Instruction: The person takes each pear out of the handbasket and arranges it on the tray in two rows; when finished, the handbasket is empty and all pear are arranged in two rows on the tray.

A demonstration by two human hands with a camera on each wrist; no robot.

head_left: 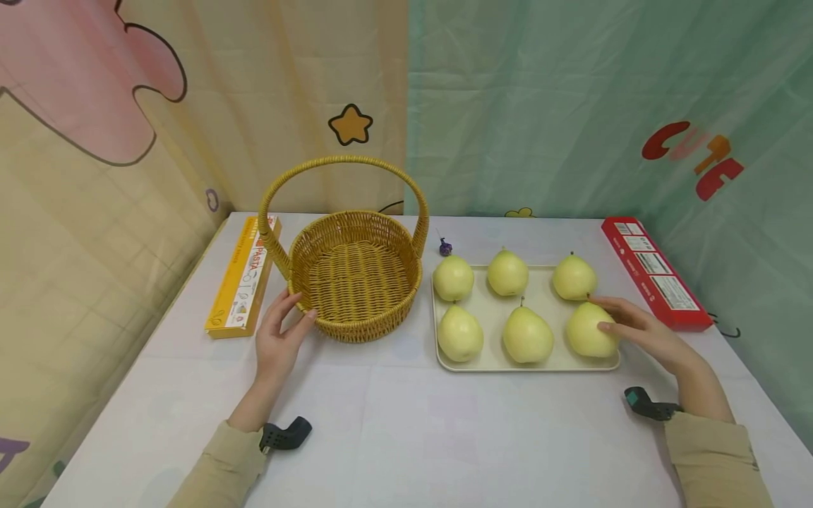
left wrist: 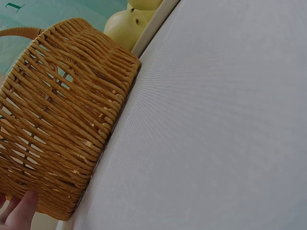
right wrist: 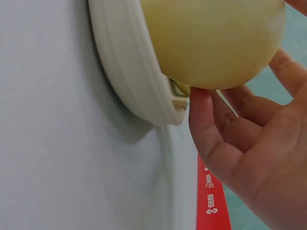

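A golden woven basket with a tall arched handle stands left of the middle. At its left front rim is my left hand, pinching the edge; the left wrist view shows the thumb against the outer wall. My right hand grips a pale yellow-green pear at the front right corner of a cream tray. In the right wrist view, fingers curl about this pear. Several more pears sit in two rows on the tray.
A yellow pasta box lies left of the basket. Near the right edge lies a red box. Behind the tray is a small purple object. Printed curtains hang behind the white-covered table.
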